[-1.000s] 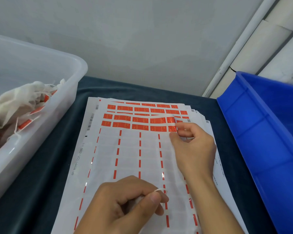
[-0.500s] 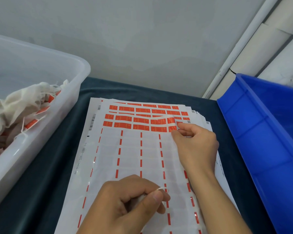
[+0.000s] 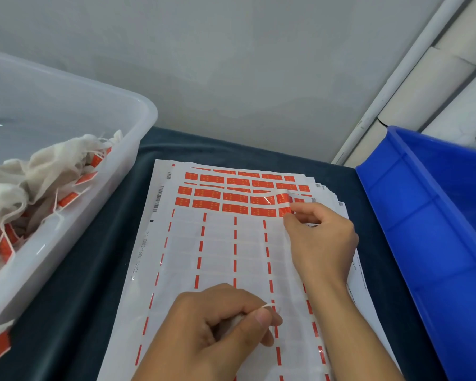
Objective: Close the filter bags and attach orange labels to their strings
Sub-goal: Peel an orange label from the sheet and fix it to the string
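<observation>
Head view: your right hand pinches an orange label, peeling it; your left hand pinches the string. Next, wrap it on.

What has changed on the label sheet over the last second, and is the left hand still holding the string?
The right hand has peeled the orange label further up: the corner of the label sheet by its fingertips now lifts higher than a second ago. The left hand still pinches the white string low on the sheet. The clear tub of filter bags and the blue bin are unchanged.
</observation>
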Available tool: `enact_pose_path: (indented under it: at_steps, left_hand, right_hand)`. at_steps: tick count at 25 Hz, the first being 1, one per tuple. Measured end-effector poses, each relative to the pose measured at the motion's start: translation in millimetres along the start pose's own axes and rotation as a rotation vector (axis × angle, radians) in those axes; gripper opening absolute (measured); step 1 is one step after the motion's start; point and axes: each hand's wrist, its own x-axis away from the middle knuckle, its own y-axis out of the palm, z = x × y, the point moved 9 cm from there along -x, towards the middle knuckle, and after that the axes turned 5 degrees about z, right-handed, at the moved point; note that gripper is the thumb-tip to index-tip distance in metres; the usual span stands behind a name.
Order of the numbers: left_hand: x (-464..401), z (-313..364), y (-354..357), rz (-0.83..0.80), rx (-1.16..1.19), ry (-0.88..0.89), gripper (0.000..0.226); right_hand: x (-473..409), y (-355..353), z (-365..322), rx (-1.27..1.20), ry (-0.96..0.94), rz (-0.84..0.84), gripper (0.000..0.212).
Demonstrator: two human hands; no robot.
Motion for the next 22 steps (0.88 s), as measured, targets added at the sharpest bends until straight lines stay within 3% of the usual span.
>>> enact_pose_path:
  at_steps: [12,17,19,22]
  left_hand:
    - [-3,0,-2,-0.002,0.007,-0.006,0.030]
    - [0,0,-10,0.081,-0.030,-0.008,0.028]
    - [2,2,-10,0.106,-0.073,0.037,0.016]
    - [6,10,-7,0.112,-0.076,0.095,0.016]
  right_hand:
    - [-5,-7,2,0.022,-0.004,-0.029,0.013]
    - [0,-5,-18,0.433,-0.293,-0.034,0.029]
    - [10,7,-30,0.400,-0.343,-0.081,0.036]
    - [24,30,-41,0.371,-0.297,-0.141,0.052]
